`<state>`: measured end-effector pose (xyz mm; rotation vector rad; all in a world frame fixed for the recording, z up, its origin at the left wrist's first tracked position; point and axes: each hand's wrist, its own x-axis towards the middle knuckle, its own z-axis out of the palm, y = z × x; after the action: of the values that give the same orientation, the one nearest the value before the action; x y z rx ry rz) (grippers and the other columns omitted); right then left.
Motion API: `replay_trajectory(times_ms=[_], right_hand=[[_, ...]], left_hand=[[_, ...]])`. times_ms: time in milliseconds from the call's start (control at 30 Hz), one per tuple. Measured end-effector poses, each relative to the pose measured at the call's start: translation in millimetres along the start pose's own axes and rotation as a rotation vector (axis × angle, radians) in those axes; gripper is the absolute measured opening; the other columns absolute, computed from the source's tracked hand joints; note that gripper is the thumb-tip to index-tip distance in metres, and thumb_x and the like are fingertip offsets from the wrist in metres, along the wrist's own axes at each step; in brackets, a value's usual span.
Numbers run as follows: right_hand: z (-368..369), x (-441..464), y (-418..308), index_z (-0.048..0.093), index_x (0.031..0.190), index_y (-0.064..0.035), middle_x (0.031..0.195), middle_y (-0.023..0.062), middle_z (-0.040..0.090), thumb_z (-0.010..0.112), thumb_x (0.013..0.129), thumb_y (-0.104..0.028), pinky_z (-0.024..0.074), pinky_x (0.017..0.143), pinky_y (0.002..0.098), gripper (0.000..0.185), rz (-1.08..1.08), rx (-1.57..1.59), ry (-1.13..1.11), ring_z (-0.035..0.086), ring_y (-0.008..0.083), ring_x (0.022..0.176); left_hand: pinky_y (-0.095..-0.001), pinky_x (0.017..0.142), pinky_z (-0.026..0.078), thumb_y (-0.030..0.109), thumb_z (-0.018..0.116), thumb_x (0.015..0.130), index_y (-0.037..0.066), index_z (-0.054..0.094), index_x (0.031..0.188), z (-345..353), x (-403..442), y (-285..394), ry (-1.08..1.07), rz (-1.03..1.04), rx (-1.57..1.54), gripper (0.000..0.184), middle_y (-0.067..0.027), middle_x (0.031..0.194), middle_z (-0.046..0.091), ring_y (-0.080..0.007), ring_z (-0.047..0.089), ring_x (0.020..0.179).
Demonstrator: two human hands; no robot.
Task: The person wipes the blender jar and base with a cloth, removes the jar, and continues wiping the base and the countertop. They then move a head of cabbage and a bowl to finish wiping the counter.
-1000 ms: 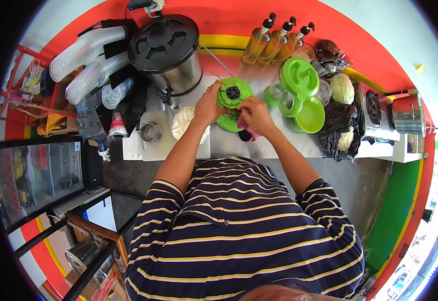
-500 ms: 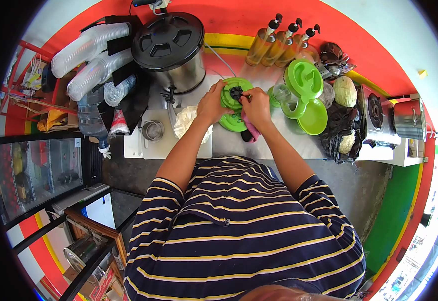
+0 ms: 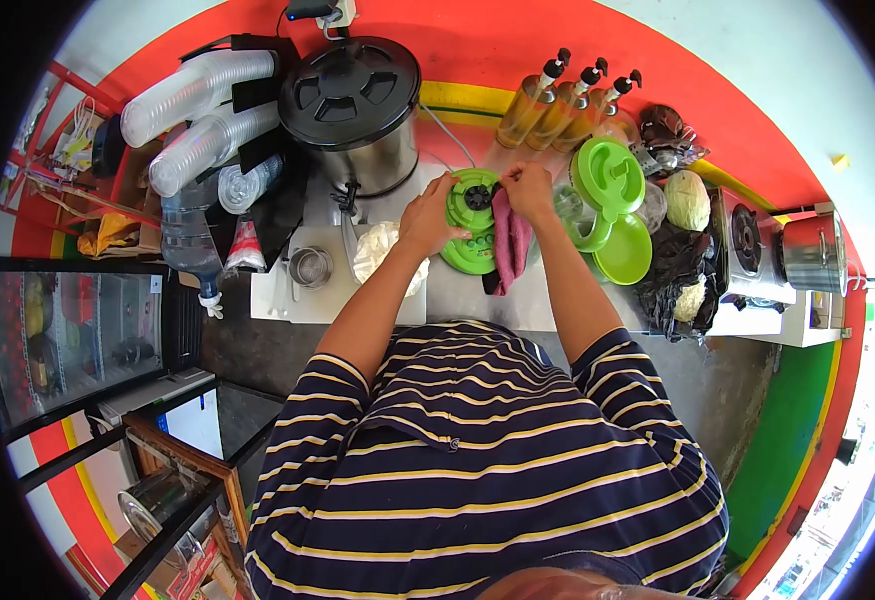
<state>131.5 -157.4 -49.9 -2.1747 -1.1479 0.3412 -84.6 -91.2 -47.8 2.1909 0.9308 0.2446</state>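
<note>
A green blender base with a black drive coupling on top stands on the steel counter in front of me. My left hand grips its left side, thumb toward the front and fingers at the rear. On the other side, my right hand pinches the upper end of a pink cloth, which hangs down along the base's right edge. To the right are a green lid and a green plate, beside clear jar-like parts partly hidden by my right arm.
At the back left stands a steel drum with a black lid. Several pump bottles line the back wall. A cabbage, black plastic bag and gas stove occupy the right. A metal cup sits left.
My right hand has moved right and slightly up from the coupling, drawing the pink cloth out along the base's right side. My left hand stays on the base. The view has shifted slightly.
</note>
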Motion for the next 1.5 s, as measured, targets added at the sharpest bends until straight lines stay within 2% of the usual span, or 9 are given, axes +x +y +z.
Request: replay_trajectory(times_ms=[100,200,533,633,733,833,1000,1233,1500], right_hand=[[-5,2,-9,0.077,0.095,-0.0015,0.084,0.0088,0.077,0.083,0.085,-0.013,0.0572,0.074,0.0312,0.017,0.152,0.281,0.064,0.073,0.0174,0.077],[-3,-9,-20,0.075,0.094,0.0007,0.084,0.0111,0.076,0.085,0.084,-0.013,0.0579,0.075,0.0331,0.02,0.023,0.478,0.021,0.073,0.0198,0.078],[14,-1,-24,0.075,0.093,0.0021,0.087,0.0195,0.075,0.082,0.087,-0.017,0.0569,0.074,0.0391,0.022,-0.102,0.237,-0.08,0.073,0.0305,0.079],[32,14,-18,0.074,0.094,0.0027,0.082,0.0174,0.075,0.079,0.091,-0.016,0.0556,0.071,0.0374,0.02,-0.172,0.131,0.033,0.074,0.0252,0.075],[28,25,-24,0.075,0.09,0.0028,0.084,0.0203,0.075,0.075,0.093,-0.016,0.0562,0.073,0.0398,0.019,-0.226,-0.056,0.185,0.075,0.0314,0.077],[2,30,-48,0.076,0.09,0.0026,0.086,0.0231,0.075,0.074,0.093,-0.018,0.057,0.076,0.0424,0.021,0.075,0.083,0.131,0.074,0.0374,0.081],[6,-10,-61,0.076,0.097,0.0004,0.084,0.0202,0.074,0.072,0.092,-0.019,0.0572,0.078,0.051,0.02,-0.432,0.023,-0.087,0.073,0.0404,0.08],[15,-40,-52,0.077,0.099,-0.0033,0.094,0.0143,0.069,0.07,0.09,-0.013,0.0572,0.081,0.0471,0.015,-0.629,-0.174,-0.106,0.068,0.0357,0.091],[18,-31,-58,0.075,0.099,-0.0028,0.097,0.0161,0.069,0.066,0.091,-0.014,0.0579,0.081,0.0483,0.016,-0.502,-0.189,-0.104,0.069,0.0374,0.089]], left_hand=[[-0.0479,0.116,0.044,0.026,0.097,0.066,0.015,0.043,0.15,3,-1,-3,0.031,0.019,-0.001,0.1,-0.0072,0.16,0.046,-0.0321,0.053,0.14],[-0.0471,0.116,0.044,0.025,0.097,0.066,0.015,0.042,0.152,1,-2,-3,0.029,0.016,-0.015,0.102,-0.0074,0.16,0.046,-0.0324,0.054,0.139],[-0.0476,0.111,0.048,0.024,0.097,0.065,0.013,0.042,0.15,1,-2,-3,0.043,0.054,-0.001,0.101,-0.0092,0.153,0.051,-0.0354,0.056,0.137],[-0.0481,0.11,0.049,0.024,0.097,0.065,0.013,0.043,0.149,1,-2,-3,0.042,0.055,-0.009,0.101,-0.0096,0.153,0.051,-0.0356,0.056,0.136],[-0.047,0.112,0.048,0.023,0.097,0.065,0.012,0.042,0.151,-2,-4,0,0.026,0.035,-0.022,0.102,-0.0107,0.154,0.051,-0.0352,0.054,0.138],[-0.0455,0.114,0.046,0.023,0.097,0.066,0.011,0.039,0.153,4,-6,-8,0.064,0.087,-0.129,0.105,-0.0117,0.155,0.05,-0.0346,0.052,0.141],[-0.0469,0.11,0.049,0.024,0.097,0.065,0.014,0.04,0.151,8,-8,-10,0.1,0.074,-0.141,0.104,-0.01,0.153,0.051,-0.0365,0.058,0.134],[-0.046,0.114,0.047,0.023,0.097,0.064,0.011,0.037,0.156,2,-8,-9,0.028,0.002,-0.175,0.111,-0.0104,0.158,0.047,-0.034,0.051,0.143],[-0.0467,0.111,0.049,0.023,0.098,0.062,0.015,0.039,0.153,5,-4,-13,0.063,0.037,-0.162,0.109,-0.01,0.155,0.05,-0.0358,0.056,0.137]])
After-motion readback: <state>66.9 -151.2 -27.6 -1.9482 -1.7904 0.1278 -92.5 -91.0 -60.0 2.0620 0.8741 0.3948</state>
